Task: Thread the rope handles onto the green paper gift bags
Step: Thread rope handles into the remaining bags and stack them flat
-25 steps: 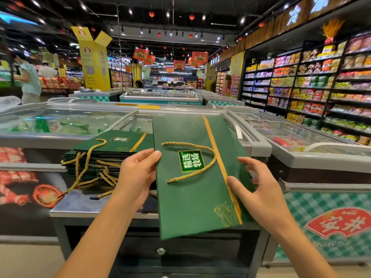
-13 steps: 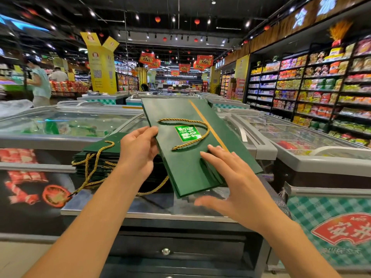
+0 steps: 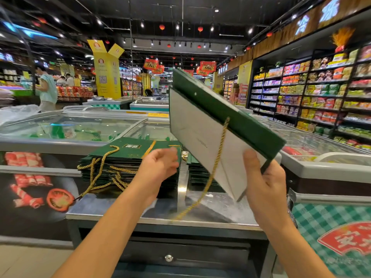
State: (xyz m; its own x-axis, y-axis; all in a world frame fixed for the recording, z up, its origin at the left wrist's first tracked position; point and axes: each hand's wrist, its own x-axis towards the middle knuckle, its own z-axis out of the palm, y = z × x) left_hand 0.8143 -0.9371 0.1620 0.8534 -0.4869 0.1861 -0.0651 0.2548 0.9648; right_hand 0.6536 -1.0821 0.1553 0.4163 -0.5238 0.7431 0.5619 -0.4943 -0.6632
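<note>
Threading seems midway: right hand (image 3: 265,189) grips the tilted bag (image 3: 196,133), one rope (image 3: 219,153) dangling loose; left hand (image 3: 158,167), loosely curled and empty, should next catch that end.

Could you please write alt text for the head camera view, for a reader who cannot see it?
A person's right hand holds a green paper gift bag tilted up, its white side showing, with a gold rope dangling from it toward the steel counter. The left hand hovers by a stack of green bags with rope handles; supermarket freezers behind.
</note>
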